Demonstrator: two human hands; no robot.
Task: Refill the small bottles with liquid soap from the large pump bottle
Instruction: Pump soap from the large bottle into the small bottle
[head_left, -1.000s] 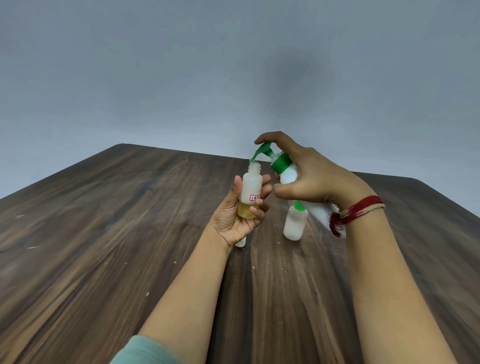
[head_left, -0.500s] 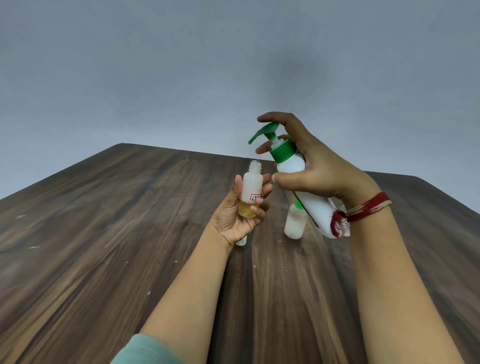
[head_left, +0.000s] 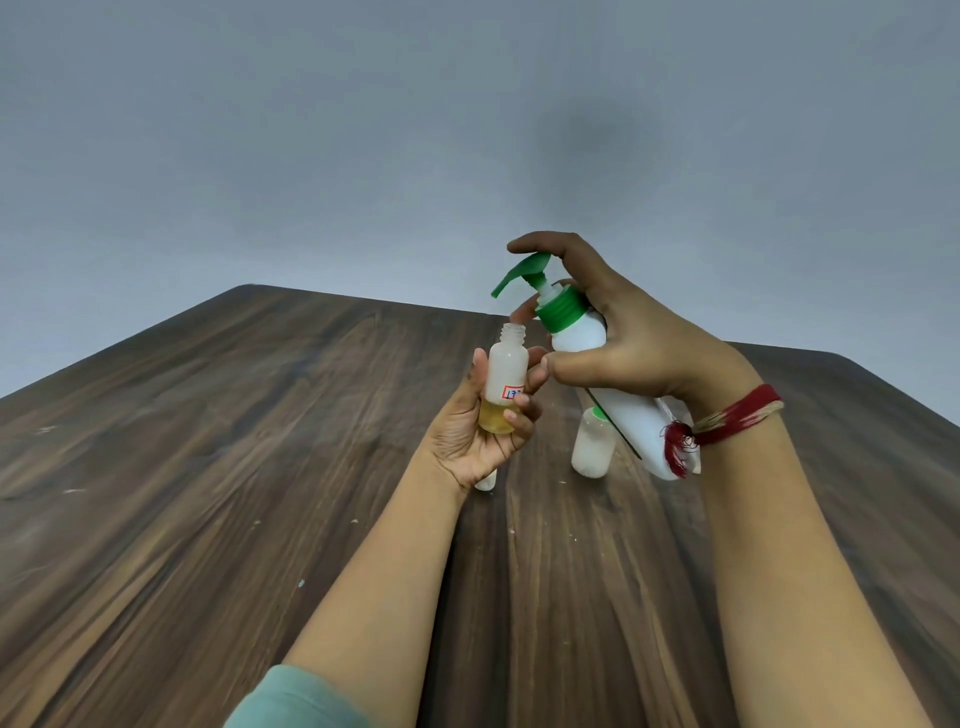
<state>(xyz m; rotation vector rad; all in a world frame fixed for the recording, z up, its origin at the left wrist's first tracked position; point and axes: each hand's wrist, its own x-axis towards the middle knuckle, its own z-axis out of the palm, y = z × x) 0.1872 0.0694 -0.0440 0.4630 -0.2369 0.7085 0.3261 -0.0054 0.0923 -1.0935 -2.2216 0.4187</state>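
My left hand (head_left: 475, 441) grips a small clear bottle (head_left: 505, 382), uncapped, upright, with yellow soap in its lower part and a red-and-blue label. My right hand (head_left: 634, 343) holds the large white pump bottle (head_left: 623, 410) tilted in the air, index finger resting on the green pump head (head_left: 522, 273). The green spout tip sits above and just left of the small bottle's mouth, a gap between them. A second small bottle (head_left: 591, 447) with a green cap stands on the table behind the pump bottle. A third small white bottle (head_left: 487, 480) peeks out below my left hand.
The dark wooden table (head_left: 234, 467) stretches wide to the left and toward me, with a few pale specks on it. Its far edge (head_left: 363, 299) meets a plain grey wall. A red thread band circles my right wrist (head_left: 727, 421).
The pump head has risen from its pressed position and the pump bottle has lifted up away from the small bottle's mouth. My left hand has barely moved.
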